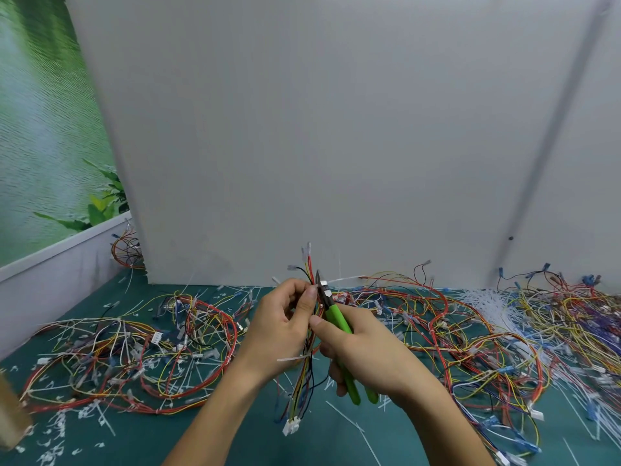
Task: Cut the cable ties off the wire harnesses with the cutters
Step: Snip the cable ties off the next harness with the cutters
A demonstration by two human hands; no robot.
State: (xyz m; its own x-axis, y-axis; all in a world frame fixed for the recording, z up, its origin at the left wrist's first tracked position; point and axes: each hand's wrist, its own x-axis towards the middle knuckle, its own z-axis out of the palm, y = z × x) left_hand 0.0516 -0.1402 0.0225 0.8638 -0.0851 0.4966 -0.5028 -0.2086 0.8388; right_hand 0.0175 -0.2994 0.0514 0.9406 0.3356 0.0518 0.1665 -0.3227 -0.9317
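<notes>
one harness [304, 388] is held upright over the table, its long axis near-vertical and white plugs [291, 426] hanging at the bottom. left hand [282, 317] pinches the wires near the top. right hand [363, 348] grips the green handles of the cutters [336, 317], blades pointing up along the bundle, just beside the left fingertips, at what looks like a tie [324, 284]. a second tie [290, 359] sticks out sideways lower down. judgement: the right hand snips at the top; the blades must cross the tie, not the wires.
</notes>
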